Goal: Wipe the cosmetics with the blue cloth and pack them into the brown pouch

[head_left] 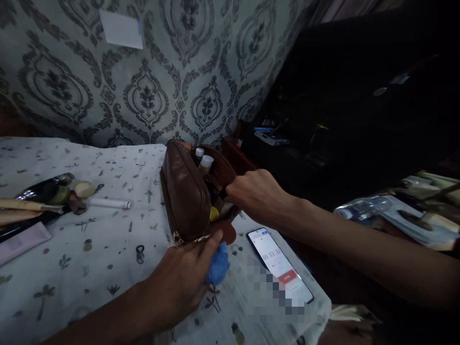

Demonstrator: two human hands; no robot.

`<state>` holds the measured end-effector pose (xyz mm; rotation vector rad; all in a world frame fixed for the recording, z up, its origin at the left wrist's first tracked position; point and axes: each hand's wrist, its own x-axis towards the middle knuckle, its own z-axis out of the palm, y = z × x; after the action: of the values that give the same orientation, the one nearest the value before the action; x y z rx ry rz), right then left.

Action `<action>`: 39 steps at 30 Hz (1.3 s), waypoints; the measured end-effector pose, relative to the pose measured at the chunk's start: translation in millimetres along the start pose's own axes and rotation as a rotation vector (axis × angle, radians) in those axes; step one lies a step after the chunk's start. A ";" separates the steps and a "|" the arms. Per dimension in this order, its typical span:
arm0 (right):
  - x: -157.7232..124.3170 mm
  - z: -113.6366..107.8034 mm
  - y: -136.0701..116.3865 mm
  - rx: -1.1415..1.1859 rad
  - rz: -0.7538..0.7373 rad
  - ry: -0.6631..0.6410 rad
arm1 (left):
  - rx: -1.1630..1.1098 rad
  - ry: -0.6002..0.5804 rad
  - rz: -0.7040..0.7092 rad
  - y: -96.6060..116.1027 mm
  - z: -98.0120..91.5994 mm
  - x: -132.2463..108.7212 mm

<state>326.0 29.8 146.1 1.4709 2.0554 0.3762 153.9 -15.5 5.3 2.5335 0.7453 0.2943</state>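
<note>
A brown cosmetic bag lies unzipped in the middle of the bed or table cover. Two white-capped bottles and a yellow item show inside it. My left hand grips the bag's near end by the zipper, thumb on top. A fluffy blue thing sits against that hand's fingers; whether it is held or attached to the bag I cannot tell. My right hand is closed at the bag's right-hand opening, fingertips hidden, beside a dark item.
A phone with a running timer lies to the right, near the cover's edge. At left are makeup items: a pink tube, a white tube and several others. Behind rises a patterned wall. A plastic bottle lies far right.
</note>
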 end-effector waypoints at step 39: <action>-2.0 7.2 5.8 0.093 -0.069 0.087 | 0.052 -0.020 -0.008 -1.4 -0.6 -5.9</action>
<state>335.2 29.3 144.0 1.4558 2.2136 0.3261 148.2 -17.5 4.7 2.5780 0.7639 0.2496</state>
